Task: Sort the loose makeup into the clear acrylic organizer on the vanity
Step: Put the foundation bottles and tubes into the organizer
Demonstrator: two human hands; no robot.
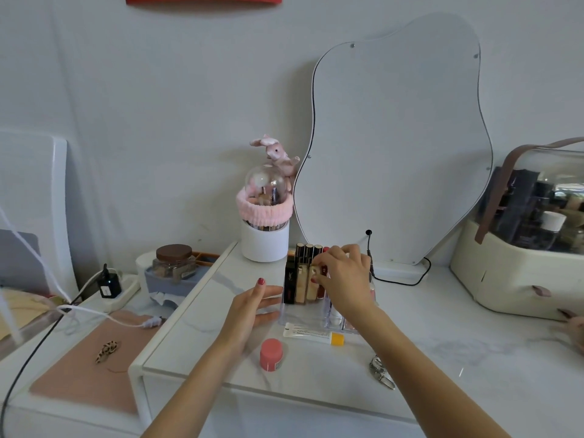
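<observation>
The clear acrylic organizer [292, 317] stands mid-vanity with several upright lipstick tubes [300, 279] in its back slots. My right hand [346, 279] reaches over it, fingers pinched on a gold lipstick tube [313, 284] standing in a slot. My left hand [252, 306] rests flat against the organizer's left side, fingers spread and holding nothing. In front of the organizer lie a white tube with a yellow cap [313, 334], a pink-lidded jar [271, 354] and a metal eyelash curler [382, 371].
A white brush holder with a dome and pink rabbit [264, 222] stands behind the organizer, next to a wavy mirror [395, 147] with a black cable [398, 281]. A cream cosmetic case [518, 248] fills the right. A lower shelf at left holds a jar [173, 262] and a hair clip [107, 350].
</observation>
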